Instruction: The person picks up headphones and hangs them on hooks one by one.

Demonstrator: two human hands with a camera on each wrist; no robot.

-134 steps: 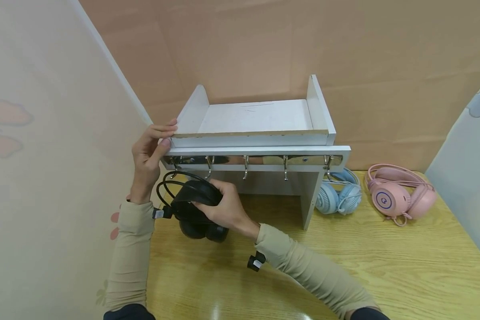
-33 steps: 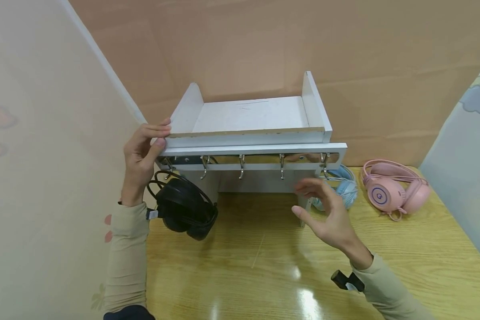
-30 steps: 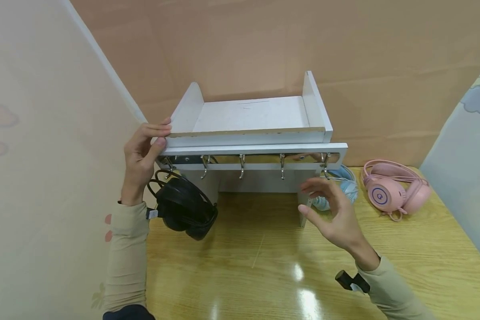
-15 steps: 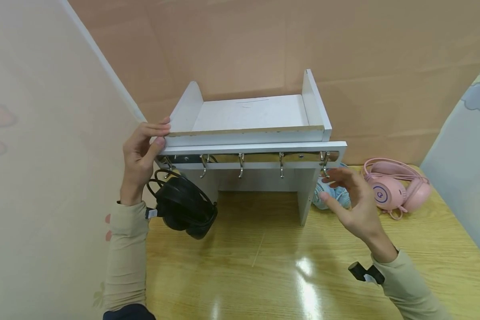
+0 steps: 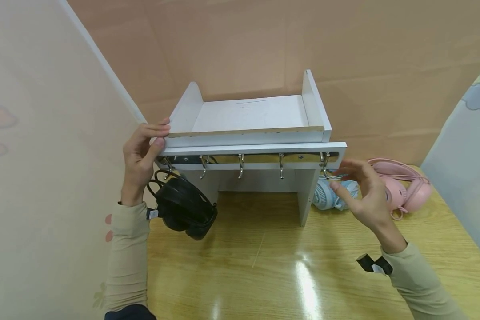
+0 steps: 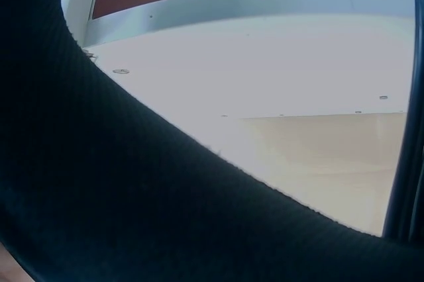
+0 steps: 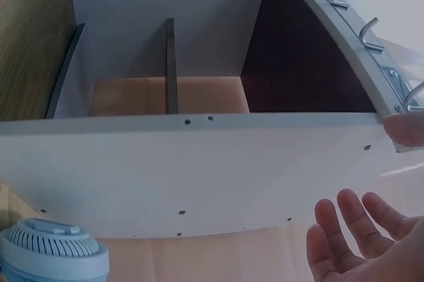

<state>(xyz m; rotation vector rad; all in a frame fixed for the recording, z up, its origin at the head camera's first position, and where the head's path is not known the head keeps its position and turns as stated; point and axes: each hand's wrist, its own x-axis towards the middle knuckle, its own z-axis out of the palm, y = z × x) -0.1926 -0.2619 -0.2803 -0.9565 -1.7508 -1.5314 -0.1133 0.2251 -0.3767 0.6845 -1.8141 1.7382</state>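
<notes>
My left hand (image 5: 139, 162) holds the left front corner of a white shelf (image 5: 250, 116), fingers on its upper edge and thumb on the front. Black headphones (image 5: 186, 206) hang at the leftmost metal hook, below that hand; their dark curved band (image 6: 152, 183) fills much of the left wrist view. My right hand (image 5: 366, 195) is off the shelf's right end with spread, slightly bent fingers, holding nothing. Behind and below it sit light blue headphones (image 5: 325, 195) on the table, partly covered by the hand. The right wrist view shows those fingers (image 7: 358, 226) beside the shelf's side panel.
Pink headphones (image 5: 418, 195) lie on the wooden table (image 5: 264, 284), right of the blue ones and partly behind the right hand. A metal rail with several hooks (image 5: 241, 166) runs along the shelf's front. A pale wall (image 5: 64, 178) rises close on the left.
My right hand has let go of the black headphones, which now hang at the leftmost hook, and moved right past the shelf's end. My left hand keeps its place on the corner.
</notes>
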